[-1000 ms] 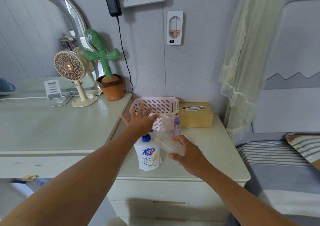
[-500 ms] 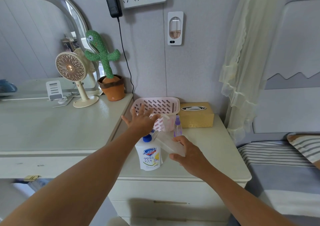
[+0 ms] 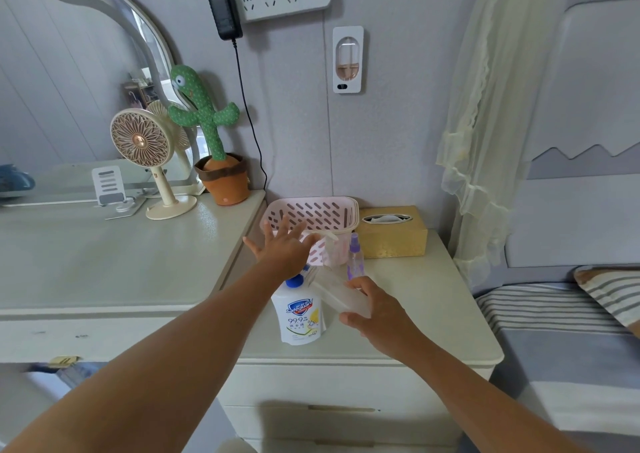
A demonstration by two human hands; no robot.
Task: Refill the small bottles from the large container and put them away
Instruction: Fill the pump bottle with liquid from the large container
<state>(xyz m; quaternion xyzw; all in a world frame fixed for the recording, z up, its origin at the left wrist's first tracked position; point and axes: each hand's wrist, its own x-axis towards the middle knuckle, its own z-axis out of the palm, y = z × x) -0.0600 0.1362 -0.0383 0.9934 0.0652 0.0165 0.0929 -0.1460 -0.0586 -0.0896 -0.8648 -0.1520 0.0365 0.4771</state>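
My right hand [image 3: 377,308] grips a clear, light, probably slippery small plastic bottle [image 3: 341,295], tilted beside the white blue-capped soap container [image 3: 299,317] near the nightstand's [image 3: 446,317] front edge. My left hand [image 3: 285,250] hovers spread and empty above the cap, before the pink slotted basket [image 3: 311,213].

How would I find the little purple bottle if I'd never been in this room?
Look at the low white cabinet beside the bed, where a pink slotted basket and a gold tissue box stand by the wall. The purple spray bottle stands before the gap between them. It is the only purple, see-through thing there.
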